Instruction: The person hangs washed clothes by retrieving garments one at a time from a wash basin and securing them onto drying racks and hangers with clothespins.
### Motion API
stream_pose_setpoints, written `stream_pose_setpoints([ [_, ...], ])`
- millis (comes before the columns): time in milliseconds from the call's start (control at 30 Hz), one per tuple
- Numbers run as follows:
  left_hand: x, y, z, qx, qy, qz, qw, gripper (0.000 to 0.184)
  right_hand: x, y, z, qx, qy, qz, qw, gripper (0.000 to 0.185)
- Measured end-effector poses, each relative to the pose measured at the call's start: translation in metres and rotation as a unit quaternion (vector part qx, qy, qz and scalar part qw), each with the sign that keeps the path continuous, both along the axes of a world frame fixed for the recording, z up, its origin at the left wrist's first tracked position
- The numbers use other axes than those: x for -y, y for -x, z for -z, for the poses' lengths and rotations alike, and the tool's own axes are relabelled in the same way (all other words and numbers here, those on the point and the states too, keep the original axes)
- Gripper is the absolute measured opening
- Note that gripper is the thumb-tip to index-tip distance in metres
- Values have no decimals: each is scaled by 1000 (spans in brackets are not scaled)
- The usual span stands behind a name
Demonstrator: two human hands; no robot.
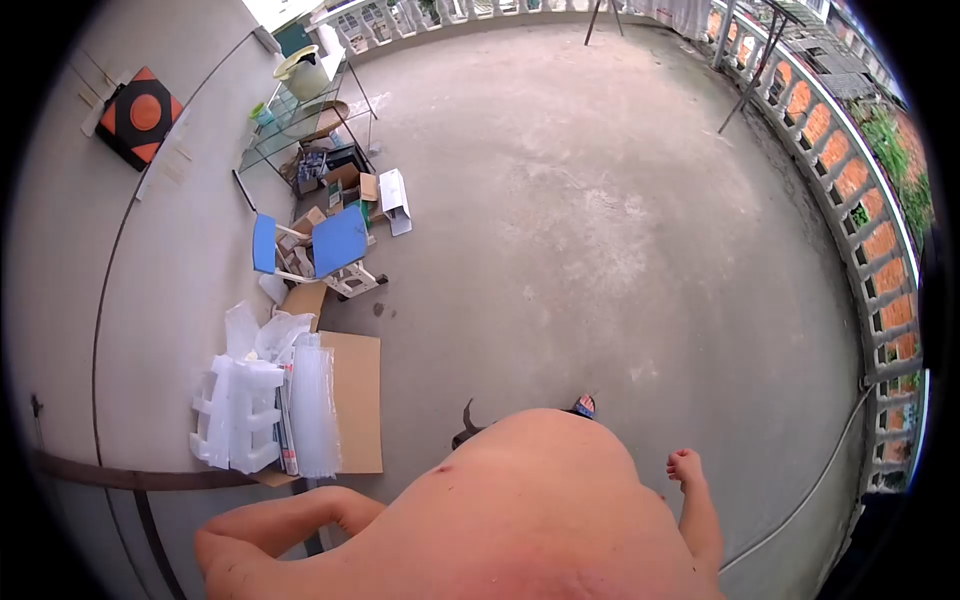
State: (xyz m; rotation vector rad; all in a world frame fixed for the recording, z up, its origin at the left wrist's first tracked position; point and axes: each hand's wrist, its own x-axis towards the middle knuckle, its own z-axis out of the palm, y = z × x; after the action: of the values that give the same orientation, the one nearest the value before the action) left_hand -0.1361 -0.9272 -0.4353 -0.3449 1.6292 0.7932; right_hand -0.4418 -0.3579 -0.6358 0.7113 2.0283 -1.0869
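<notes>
We see our right hand [684,465] at the lower right of the frame, raised beside the bare torso [530,480] over the concrete floor [560,260], its fingers curled into a loose fist. Our left arm [265,525] bends at the lower left, and its hand is hidden behind the torso, so we cannot tell whether it is clenched or grasping something.

Nearest to that arm, at the lower left of the frame, we find an open cardboard carton [355,400] with flaps spread out. White plastic packing pieces [235,415] and a stack of translucent sheets [317,410] fill it, with thin printed strips [287,420] wedged upright between them; a crumpled clear wrap [280,335] lies at its upper end.

Above the carton we have a blue-seated chair [340,242], and beyond it a small cardboard box [345,177] among clutter, with a white box [395,202] just beside it on the floor. At the upper left stands a glass-topped desk [283,125]. It carries a pale yellow bucket [303,82] with something dark at its mouth, and a green cup [262,114] whose inside we cannot make out.
</notes>
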Motion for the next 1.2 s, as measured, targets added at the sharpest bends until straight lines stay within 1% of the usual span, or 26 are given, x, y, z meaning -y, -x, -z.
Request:
stream_pose_setpoints([
  [100, -32, 15, 10, 1, 9, -101, 995, 35, 28, 105, 9, -8, -2, -60, 998, 8],
  [133, -41, 26, 13, 1, 7, -129, 992, 35, 38, 142, 10, 2, -19, -90, 996, 8],
  [167, -48, 38, 16, -1, 9, -159, 987, 36, 49, 177, 6, 12, -40, -120, 992, 8],
  [233, -56, 64, 23, -5, 9, -208, 978, 36, 76, 247, -6, -8, -49, -167, 985, 7],
  [267, -55, 78, 25, -7, 9, -230, 973, 36, 95, 280, -13, -23, -53, -199, 978, 7],
  [400, -20, 127, 41, 2, 22, -280, 960, 36, 179, 394, -21, -62, -59, -235, 968, 7],
  [500, 48, 167, 56, 9, 64, -306, 950, 37, 266, 450, -20, -90, -40, -260, 961, 7],
  [567, 116, 199, 73, 9, 107, -350, 930, 37, 324, 472, -19, -84, -30, -255, 963, 8],
  [600, 154, 217, 83, 6, 126, -378, 917, 37, 343, 484, -3, -68, -5, -244, 967, 9],
  [633, 195, 236, 91, -71, 186, -356, 913, 35, 371, 488, -1, -52, -8, -251, 967, 10],
  [667, 239, 263, 93, -152, 246, -334, 897, 33, 402, 493, -1, -23, -7, -268, 963, 10],
  [700, 279, 298, 92, -201, 265, -379, 863, 32, 427, 503, 5, 4, -6, -308, 951, 12],
  [733, 310, 333, 84, -241, 279, -422, 829, 32, 457, 507, -7, 14, 2, -326, 945, 13],
  [767, 339, 376, 56, -270, 268, -416, 826, 33, 481, 518, -16, 12, 1, -329, 944, 13],
  [800, 365, 420, 31, -299, 259, -408, 823, 33, 504, 528, -18, 13, 25, -345, 938, 13],
  [833, 391, 456, 21, -325, 243, -394, 825, 33, 525, 543, -16, 15, 48, -361, 931, 13],
  [867, 416, 491, 14, -352, 227, -381, 824, 32, 545, 565, -14, 11, 47, -366, 929, 13],
  [900, 435, 521, 9, -353, 226, -387, 821, 32, 560, 586, -9, 9, 34, -364, 931, 13],
  [933, 453, 549, 5, -376, 214, -365, 824, 31, 576, 610, -5, 8, 21, -362, 932, 13],
  [967, 470, 575, 6, -399, 204, -344, 825, 30, 594, 636, -3, 6, 17, -369, 929, 13],
  [1000, 486, 597, 10, -413, 208, -346, 816, 28, 613, 663, -2, 12, 5, -362, 932, 12],
  [1033, 498, 612, 20, -409, 207, -354, 815, 28, 626, 685, 0, 22, -9, -356, 934, 12],
  [1067, 513, 626, 38, -390, 204, -385, 811, 28, 644, 710, -4, 24, -14, -364, 931, 12],
  [1100, 526, 639, 51, -371, 201, -418, 805, 29, 665, 735, -19, 13, -26, -390, 920, 12],
  [1167, 544, 651, 87, -323, 245, -435, 804, 30, 719, 803, -25, -13, -30, -425, 905, 12],
  [1200, 549, 659, 89, -290, 266, -436, 809, 31, 741, 837, -22, -4, -52, -409, 911, 11],
])
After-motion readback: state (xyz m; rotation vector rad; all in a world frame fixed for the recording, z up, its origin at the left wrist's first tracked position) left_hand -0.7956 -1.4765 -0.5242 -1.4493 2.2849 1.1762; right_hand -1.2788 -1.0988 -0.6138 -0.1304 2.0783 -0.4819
